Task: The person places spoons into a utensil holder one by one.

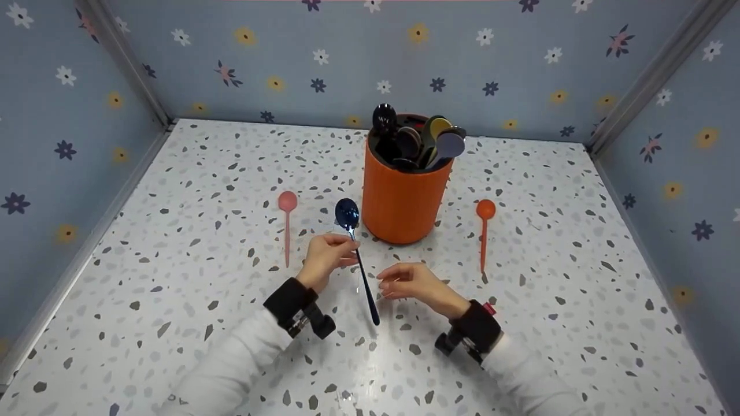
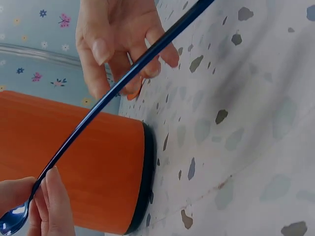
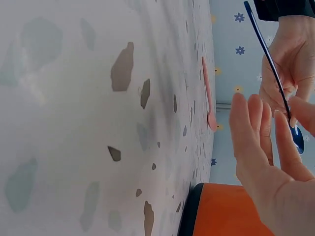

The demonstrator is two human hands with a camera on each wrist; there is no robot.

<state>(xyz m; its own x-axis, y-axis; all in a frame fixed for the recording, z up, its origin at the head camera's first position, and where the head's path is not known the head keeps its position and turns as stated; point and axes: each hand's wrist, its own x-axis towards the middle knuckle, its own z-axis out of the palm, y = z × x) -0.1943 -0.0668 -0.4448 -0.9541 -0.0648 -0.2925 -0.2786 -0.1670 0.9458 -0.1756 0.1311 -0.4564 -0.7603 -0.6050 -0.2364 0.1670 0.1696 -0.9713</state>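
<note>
My left hand (image 1: pixel 328 259) pinches a shiny dark blue spoon (image 1: pixel 365 283) between thumb and fingers, just below its bowl. The bowl points away from me and the long thin handle slants back toward the right. In the left wrist view the spoon's handle (image 2: pixel 118 86) crosses the picture above the table. My right hand (image 1: pixel 413 282) is beside the handle with relaxed, slightly bent fingers and holds nothing. Right behind both hands stands an orange cylindrical holder (image 1: pixel 402 202) filled with several spoons, among them black, yellow and greyish-purple ones.
A pink spoon (image 1: pixel 287 231) lies on the speckled white table (image 1: pixel 191 260) to the left of my left hand. To the right of the holder lies an orange spoon (image 1: pixel 484 237). Blue flowered panels (image 1: pixel 347 58) enclose the table at the back and both sides.
</note>
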